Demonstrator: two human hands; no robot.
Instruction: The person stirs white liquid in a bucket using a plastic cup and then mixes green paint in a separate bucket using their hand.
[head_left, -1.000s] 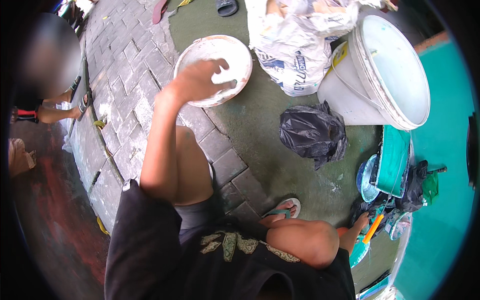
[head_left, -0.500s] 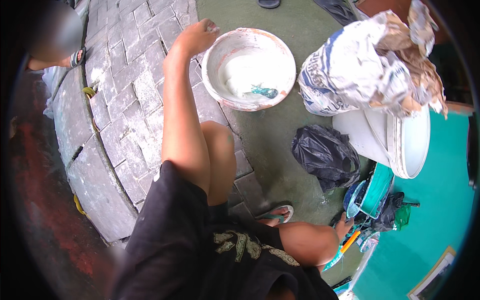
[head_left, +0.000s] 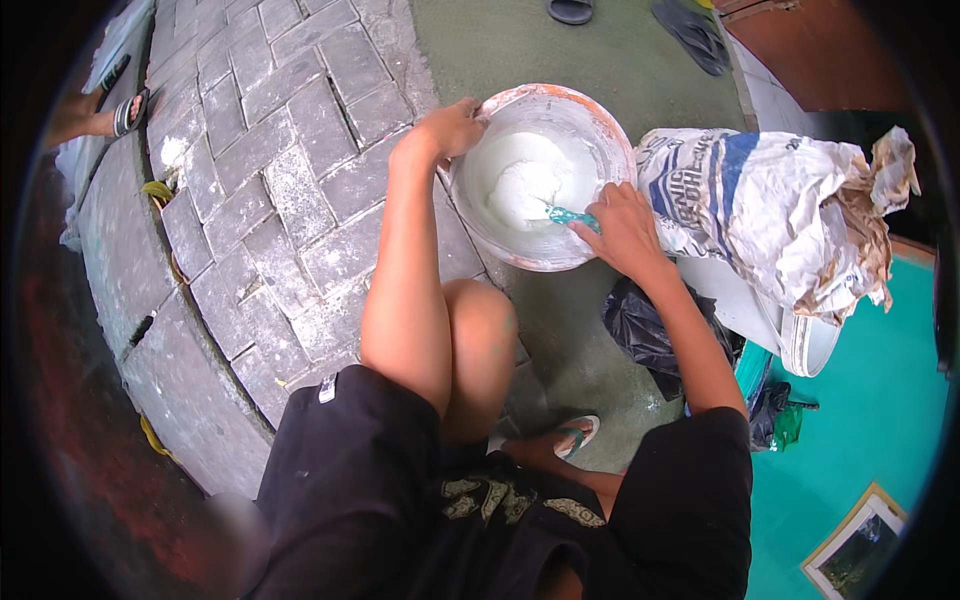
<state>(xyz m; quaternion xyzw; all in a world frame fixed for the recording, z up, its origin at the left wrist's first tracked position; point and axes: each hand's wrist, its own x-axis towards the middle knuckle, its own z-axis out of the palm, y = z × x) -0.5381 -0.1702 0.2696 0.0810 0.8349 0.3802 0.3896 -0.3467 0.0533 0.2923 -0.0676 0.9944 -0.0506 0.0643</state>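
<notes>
A round bucket (head_left: 612, 125) smeared with white and orange stands on the ground in front of me, holding a mound of white paste (head_left: 525, 190). The fingers of my left hand (head_left: 455, 130) are closed over its left rim. Above the right part of the bucket, my right hand (head_left: 622, 222) grips a teal-handled tool (head_left: 568, 217) that points left into the paste. The tool's working end is buried there, so its exact kind is hidden.
Right of the bucket, a crumpled white and blue paper sack (head_left: 740, 190) rests against a white pail (head_left: 810, 345). A black plastic bag (head_left: 640, 325) lies nearer me. Grey pavers (head_left: 290, 210) stretch leftward; another person's sandalled foot (head_left: 128, 115) shows at far left.
My right hand has come from the teal container at lower right to the bucket and taken hold of the teal-handled tool. My left hand has closed on the rim.
</notes>
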